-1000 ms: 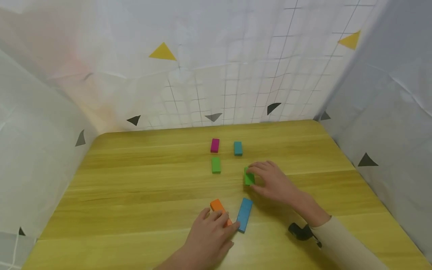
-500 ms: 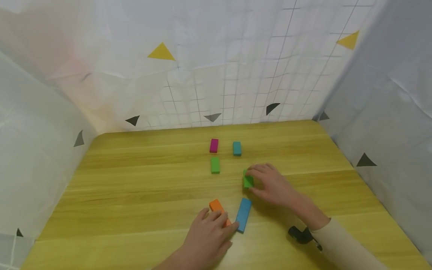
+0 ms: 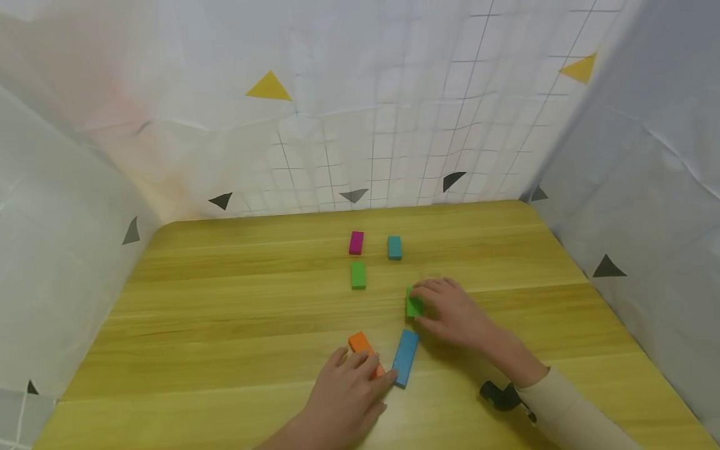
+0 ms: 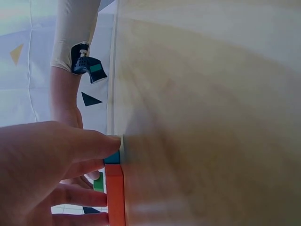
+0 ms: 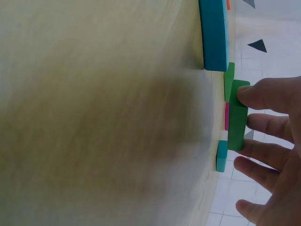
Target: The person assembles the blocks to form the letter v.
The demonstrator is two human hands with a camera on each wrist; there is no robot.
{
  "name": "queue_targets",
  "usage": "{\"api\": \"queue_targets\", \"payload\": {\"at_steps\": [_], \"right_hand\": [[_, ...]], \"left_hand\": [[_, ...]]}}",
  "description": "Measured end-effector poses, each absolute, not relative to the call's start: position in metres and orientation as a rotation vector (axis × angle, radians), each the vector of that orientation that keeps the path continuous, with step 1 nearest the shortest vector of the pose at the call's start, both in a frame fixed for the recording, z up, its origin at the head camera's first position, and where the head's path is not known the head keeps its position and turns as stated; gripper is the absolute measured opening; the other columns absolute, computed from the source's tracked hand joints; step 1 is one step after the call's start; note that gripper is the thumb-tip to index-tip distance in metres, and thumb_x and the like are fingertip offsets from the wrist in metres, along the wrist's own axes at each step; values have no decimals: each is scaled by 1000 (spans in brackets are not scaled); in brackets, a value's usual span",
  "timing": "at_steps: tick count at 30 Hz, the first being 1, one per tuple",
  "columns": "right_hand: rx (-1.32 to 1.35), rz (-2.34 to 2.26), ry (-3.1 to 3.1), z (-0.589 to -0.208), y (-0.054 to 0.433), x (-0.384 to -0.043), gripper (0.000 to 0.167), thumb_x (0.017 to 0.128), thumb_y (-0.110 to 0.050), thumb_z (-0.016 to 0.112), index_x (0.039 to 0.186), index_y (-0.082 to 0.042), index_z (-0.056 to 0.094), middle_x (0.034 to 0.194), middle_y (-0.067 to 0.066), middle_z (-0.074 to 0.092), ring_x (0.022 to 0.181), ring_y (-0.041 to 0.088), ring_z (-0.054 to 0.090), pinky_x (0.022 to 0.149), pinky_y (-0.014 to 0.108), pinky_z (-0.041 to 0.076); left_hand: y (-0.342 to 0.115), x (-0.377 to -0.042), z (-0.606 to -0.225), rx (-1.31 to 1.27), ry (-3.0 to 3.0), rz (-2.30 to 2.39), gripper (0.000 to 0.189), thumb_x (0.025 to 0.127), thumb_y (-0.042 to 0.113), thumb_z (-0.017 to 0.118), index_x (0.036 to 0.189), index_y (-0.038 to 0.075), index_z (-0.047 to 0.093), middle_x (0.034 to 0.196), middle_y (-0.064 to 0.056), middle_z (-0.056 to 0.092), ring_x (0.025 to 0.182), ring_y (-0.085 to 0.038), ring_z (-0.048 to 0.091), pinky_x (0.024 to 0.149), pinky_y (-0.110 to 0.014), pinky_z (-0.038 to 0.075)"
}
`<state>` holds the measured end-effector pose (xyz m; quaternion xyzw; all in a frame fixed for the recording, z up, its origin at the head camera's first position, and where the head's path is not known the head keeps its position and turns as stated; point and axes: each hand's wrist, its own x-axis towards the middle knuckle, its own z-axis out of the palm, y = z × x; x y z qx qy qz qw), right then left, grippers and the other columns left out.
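Observation:
In the head view, my right hand pinches a green block just beyond the blue block. The right wrist view shows the thumb at one end of that green block and fingers along its top and far end. My left hand rests its fingertips on an orange block and reaches its index finger to the blue block's near end. From the left wrist, the orange block lies under the fingers, with the thumb extended over the blue block.
Farther back on the wooden table lie a second green block, a magenta block and a teal block. A black wrist device sits by the right sleeve. White sheeting with triangles encloses the table.
My right hand has drawn the green block slightly toward the near side, closer to the blue block's far end. My left hand stays on the orange and blue blocks.

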<state>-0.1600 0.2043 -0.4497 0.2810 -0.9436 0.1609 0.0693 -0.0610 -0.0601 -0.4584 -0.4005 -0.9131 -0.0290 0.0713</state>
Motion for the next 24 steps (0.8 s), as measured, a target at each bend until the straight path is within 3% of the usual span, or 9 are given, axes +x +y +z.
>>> {"api": "queue_targets", "payload": {"at_steps": [24], "right_hand": [[811, 483, -2871, -460, 199, -159, 40, 80, -27, 80, 116, -15, 67, 123, 3, 67, 121, 26, 59, 111, 62, 35]], "left_hand": [[-61, -62, -462, -1201, -2723, -101, 46, 88, 49, 68, 131, 36, 62, 125, 3, 66, 117, -19, 60, 96, -53, 49]]}}
